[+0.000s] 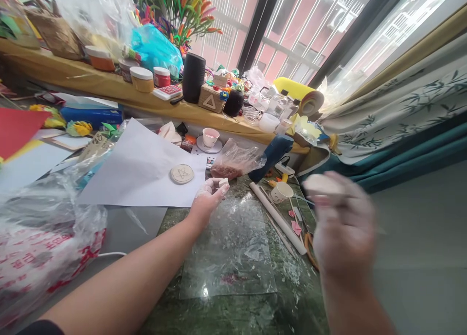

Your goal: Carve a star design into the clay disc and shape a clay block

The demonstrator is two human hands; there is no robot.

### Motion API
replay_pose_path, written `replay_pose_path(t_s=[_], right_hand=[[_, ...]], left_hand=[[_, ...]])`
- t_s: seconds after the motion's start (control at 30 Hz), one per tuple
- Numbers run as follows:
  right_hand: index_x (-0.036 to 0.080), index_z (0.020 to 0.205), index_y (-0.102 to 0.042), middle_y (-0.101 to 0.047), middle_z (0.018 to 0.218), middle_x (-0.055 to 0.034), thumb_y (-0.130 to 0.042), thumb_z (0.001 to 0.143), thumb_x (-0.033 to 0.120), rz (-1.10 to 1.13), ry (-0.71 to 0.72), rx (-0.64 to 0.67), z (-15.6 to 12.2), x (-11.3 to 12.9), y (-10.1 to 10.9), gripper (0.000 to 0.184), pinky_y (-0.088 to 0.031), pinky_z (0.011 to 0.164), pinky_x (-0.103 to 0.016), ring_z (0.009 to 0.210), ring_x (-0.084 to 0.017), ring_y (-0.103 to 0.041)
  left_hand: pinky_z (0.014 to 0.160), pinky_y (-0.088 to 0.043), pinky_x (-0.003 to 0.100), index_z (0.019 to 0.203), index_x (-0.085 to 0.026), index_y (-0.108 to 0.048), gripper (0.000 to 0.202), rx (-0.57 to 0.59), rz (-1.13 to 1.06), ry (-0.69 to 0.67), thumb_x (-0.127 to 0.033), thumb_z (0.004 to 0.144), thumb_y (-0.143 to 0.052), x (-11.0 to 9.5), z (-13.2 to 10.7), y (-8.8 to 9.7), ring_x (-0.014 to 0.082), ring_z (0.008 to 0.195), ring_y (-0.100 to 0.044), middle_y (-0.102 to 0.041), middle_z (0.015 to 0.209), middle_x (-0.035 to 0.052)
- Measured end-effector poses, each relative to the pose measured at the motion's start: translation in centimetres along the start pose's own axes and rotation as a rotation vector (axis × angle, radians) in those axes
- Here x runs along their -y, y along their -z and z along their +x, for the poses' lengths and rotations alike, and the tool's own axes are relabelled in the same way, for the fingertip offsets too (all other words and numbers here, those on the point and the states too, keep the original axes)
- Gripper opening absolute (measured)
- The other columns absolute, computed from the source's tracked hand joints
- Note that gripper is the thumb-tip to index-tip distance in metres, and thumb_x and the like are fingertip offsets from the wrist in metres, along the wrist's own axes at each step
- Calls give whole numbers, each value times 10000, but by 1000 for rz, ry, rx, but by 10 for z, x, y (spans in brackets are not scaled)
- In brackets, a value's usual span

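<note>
Big windows (226, 21) shine behind my green table (299, 301). My left hand (210, 194) pinches a small white bit (224, 182), fingers nearly closed, near the far end of a clear sheet (233, 242). My right hand (345, 228), all blurry, curls around a bigger pale lump (323, 185) off to the right. Near my left hand, a round disc (182, 174) with a star lies on white paper (127, 174).

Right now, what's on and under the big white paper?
A pale disc marked with a star lies on the white paper. A grey surface shows past its lower edge; whatever the paper itself covers can't be seen.
</note>
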State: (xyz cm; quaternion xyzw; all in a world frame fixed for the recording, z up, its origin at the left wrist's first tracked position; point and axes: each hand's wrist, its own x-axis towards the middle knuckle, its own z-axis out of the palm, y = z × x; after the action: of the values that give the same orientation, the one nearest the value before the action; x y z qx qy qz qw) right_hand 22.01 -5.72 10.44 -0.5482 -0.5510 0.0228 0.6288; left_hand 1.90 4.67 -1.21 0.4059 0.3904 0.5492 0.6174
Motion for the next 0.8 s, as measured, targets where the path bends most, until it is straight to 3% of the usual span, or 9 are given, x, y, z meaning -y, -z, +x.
replay_pose_path(t_s=[0.07, 0.1, 0.2, 0.23, 0.27, 0.4, 0.5, 0.7, 0.8], right_hand=[[279, 1450, -577, -636, 1317, -110, -553, 1028, 386, -11, 277, -208, 0, 7, 5, 436, -578, 833, -458, 976, -270, -696], [293, 1439, -586, -645, 1267, -109, -527, 1040, 375, -47, 375, -187, -9, 4, 4, 412, -581, 786, -446, 924, -265, -694], [314, 1243, -720, -696, 909, -48, -708, 948, 414, -199, 470, 236, -54, -25, 0, 312, -573, 655, -370, 721, -227, -668], [308, 1262, -710, -686, 853, -31, -715, 944, 418, -265, 460, 417, -70, -38, -2, 336, -570, 656, -361, 698, -216, -656], [277, 1307, -684, -686, 851, -34, -699, 955, 404, -320, 396, 466, -85, -50, -3, 374, -572, 668, -364, 705, -217, -652], [226, 1276, -658, -682, 868, -43, -582, 1018, 336, -375, 136, 435, -113, -80, -5, 290, -578, 684, -365, 732, -218, -651], [256, 1234, -667, -733, 1024, -72, -586, 1005, 292, -363, 205, 569, -116, -83, -9, 246, -602, 848, -433, 926, -261, -706], [217, 1472, -523, -660, 1367, -174, -699, 926, 384, -476, 212, 581, -114, -74, -30, 597, -521, 1038, -616, 1251, -398, -614], [234, 1305, -634, -679, 1332, -159, -728, 906, 360, -532, 155, 626, -113, -70, -44, 429, -489, 1044, -642, 1242, -415, -599]], left_hand=[[737, -499, 294, 1030, -190, -682, 421, 1, 2, 1, -481, 759, -820, -2, 0, 0, 188, 884, -605, -683, 982, 48], [736, -498, 294, 1028, -189, -679, 421, -2, -2, 3, -478, 757, -820, -2, 0, 0, 187, 883, -602, -682, 979, 48], [739, -496, 294, 1022, -188, -675, 409, -13, -3, -8, -485, 772, -807, -4, -1, 0, 182, 868, -594, -674, 968, 46], [742, -495, 295, 1017, -189, -677, 401, -14, 3, -10, -488, 780, -801, -4, -1, 0, 179, 856, -591, -671, 960, 43], [744, -494, 296, 1014, -189, -679, 394, -11, 9, -11, -489, 787, -796, -4, -2, 0, 176, 847, -588, -671, 956, 42], [751, -491, 298, 1020, -190, -682, 389, 2, 12, -12, -470, 781, -805, -2, -2, 0, 180, 860, -590, -682, 974, 46], [756, -489, 300, 1018, -191, -684, 389, -4, 30, -18, -480, 785, -801, -2, -2, 0, 186, 884, -596, -686, 990, 48], [753, -476, 295, 1025, -192, -682, 392, -4, 34, -3, -463, 772, -810, -5, -2, -1, 186, 882, -591, -674, 952, 36], [759, -480, 295, 1013, -194, -684, 393, 2, 25, 6, -466, 763, -818, -5, -3, -1, 193, 902, -593, -672, 968, 41]])
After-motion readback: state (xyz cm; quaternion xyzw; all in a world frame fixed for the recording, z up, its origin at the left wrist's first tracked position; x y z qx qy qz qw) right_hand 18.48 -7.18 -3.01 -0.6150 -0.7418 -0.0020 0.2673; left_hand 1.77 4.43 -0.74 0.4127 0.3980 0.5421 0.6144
